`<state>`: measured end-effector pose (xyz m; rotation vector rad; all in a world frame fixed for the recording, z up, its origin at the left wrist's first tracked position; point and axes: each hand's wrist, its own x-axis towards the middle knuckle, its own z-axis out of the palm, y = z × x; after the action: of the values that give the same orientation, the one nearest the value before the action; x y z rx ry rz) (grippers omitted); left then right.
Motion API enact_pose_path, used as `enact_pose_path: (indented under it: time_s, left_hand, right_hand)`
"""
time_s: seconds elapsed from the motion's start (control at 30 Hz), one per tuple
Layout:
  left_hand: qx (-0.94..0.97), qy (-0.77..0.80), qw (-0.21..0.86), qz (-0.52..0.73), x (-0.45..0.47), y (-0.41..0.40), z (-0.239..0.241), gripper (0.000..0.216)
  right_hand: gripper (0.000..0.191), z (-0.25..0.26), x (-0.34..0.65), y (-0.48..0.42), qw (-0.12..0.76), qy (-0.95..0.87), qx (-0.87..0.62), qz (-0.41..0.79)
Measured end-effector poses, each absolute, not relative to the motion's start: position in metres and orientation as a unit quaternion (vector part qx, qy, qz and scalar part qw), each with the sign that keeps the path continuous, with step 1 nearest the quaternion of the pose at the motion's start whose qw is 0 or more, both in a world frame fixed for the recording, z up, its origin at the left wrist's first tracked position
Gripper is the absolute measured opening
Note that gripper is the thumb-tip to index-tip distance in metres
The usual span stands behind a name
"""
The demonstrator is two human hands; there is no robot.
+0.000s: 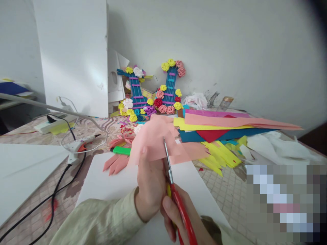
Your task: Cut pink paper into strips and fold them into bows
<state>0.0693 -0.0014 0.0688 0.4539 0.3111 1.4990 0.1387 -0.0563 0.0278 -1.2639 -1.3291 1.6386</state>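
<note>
My left hand (151, 183) grips a sheet of salmon-pink paper (150, 136), its thumb pressed on the near edge. In my right hand (184, 211) is a pair of scissors (182, 211) with red handles. Their blades point away from me and lie across the pink sheet, to the right of my left thumb. Whether the blades are parted is hard to see. Beneath both hands lies a white board (107, 177). Cut pink strips (116, 164) fan out at its far left beside a green marker (121, 150).
Two blue guitar-shaped crafts (136, 90) with paper flowers lean at the wall. Stacked coloured sheets (219, 120) and yellow strips (222, 153) lie right. A hot glue gun (76, 148) and its black cable (55, 185) lie left. White crumpled material (278, 146) sits far right.
</note>
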Motion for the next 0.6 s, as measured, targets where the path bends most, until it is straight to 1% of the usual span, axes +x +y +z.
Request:
enact_pose_path:
  time_s: [0.1,0.3,0.6]
  left_hand:
    - [0.207,0.119,0.71,0.662,0.0689,-0.003,0.069,0.049]
    - [0.198,0.087,0.742,0.635,0.0687,-0.0043,0.0668,0.05]
    - [0.19,0.108,0.75,0.625,0.0687,-0.0058,0.0641,0.052]
  right_hand:
    - [0.055,0.0284,0.1387,-0.0577,0.334,-0.511,-0.497,0.617]
    - [0.054,0.0258,0.1382,-0.0575,0.351,-0.518,-0.494,0.604]
    - [0.054,0.0287,0.1387,-0.0589,0.354,-0.51,-0.505,0.6]
